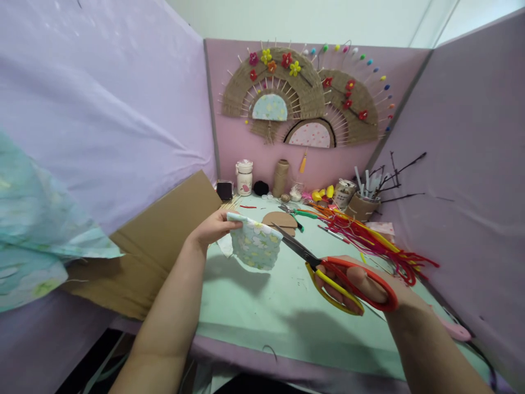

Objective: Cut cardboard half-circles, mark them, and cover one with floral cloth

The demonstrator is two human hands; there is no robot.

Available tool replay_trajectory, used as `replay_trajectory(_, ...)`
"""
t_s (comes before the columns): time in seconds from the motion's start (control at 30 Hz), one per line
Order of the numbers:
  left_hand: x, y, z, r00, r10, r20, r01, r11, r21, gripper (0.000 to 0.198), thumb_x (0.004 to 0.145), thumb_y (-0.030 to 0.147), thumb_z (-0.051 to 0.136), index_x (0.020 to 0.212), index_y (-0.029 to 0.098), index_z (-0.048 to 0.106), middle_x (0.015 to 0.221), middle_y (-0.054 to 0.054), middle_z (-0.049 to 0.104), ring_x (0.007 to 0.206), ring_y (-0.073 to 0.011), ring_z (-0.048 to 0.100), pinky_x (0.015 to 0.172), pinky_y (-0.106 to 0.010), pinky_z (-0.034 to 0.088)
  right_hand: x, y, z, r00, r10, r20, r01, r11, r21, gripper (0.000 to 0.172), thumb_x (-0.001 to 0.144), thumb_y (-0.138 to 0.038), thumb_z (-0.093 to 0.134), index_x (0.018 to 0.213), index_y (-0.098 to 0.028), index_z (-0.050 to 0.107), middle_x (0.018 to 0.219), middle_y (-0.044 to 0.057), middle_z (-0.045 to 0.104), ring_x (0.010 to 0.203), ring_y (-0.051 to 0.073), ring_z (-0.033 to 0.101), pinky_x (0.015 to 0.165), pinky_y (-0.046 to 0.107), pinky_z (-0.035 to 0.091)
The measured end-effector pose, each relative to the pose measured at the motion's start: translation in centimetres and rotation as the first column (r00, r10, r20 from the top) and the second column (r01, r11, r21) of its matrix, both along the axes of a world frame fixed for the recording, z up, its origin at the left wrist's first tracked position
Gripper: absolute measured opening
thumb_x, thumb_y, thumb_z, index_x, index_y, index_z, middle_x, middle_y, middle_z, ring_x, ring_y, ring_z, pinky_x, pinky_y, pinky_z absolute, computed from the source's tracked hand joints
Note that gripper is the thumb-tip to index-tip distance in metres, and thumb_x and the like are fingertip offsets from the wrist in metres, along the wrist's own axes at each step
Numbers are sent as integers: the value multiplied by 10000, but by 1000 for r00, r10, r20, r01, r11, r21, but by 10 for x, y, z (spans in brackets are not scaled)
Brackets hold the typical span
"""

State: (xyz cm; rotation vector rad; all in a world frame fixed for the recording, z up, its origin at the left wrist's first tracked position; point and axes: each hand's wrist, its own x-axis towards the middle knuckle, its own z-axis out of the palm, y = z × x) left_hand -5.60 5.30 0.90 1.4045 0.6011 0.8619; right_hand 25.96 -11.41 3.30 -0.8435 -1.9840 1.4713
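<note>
My left hand (213, 227) pinches the upper left corner of a piece of floral fabric (257, 245), pale green-blue with white and yellow flowers. The fabric hangs above the table with a curved lower edge. My right hand (348, 282) grips scissors (301, 250) with red and yellow handles and dark blades. Their blade tips reach the fabric's upper right corner; whether they touch it I cannot tell. Behind the fabric, a brown cardboard semicircle (283, 220) lies on the table.
Colourful pipe cleaners (369, 238) and green-handled pliers (305, 213) lie at the right. A cup of sticks (363, 207), a tin can (344, 192), a twine spool (281, 178) and a white bottle (244, 178) line the back. Large cardboard (164, 230) leans at left beside more floral cloth (45, 219).
</note>
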Motion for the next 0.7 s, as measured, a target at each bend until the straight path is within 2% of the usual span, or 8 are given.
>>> replay_trajectory(0.17,0,0,0,1000,0,10,0,1000,-12,309,556,332,875,727,112,742,684,-58,714,613,-144,631,620,-253,486,0,-3,-1,998,-55,-18,54,998,-31,645,794,-808,396,770,-174,514,499,-41,433,386,80,351,385,240,279)
replay_trajectory(0.43,1,-2,3,1000,-7,11,7,1000,-21,339,545,345,884,726,104,728,669,-41,704,617,-129,621,633,-249,483,-6,-12,11,972,-170,163,198,965,-175,620,712,-775,529,835,-169,497,551,-54,432,376,42,291,348,189,210)
replay_trajectory(0.57,1,-2,4,1000,-28,4,28,999,-18,333,548,351,883,711,109,723,674,-42,705,623,-133,622,648,-258,488,-8,-17,16,942,-204,267,256,951,-174,501,693,-655,593,818,-180,493,549,-55,435,380,39,279,355,187,206)
replay_trajectory(0.7,1,-2,3,999,-48,-17,48,999,-2,331,554,357,880,695,107,715,654,-34,695,611,-125,609,649,-257,483,-6,-22,8,945,-220,241,262,952,-160,500,722,-651,574,874,-178,516,622,-40,431,437,49,294,386,191,235)
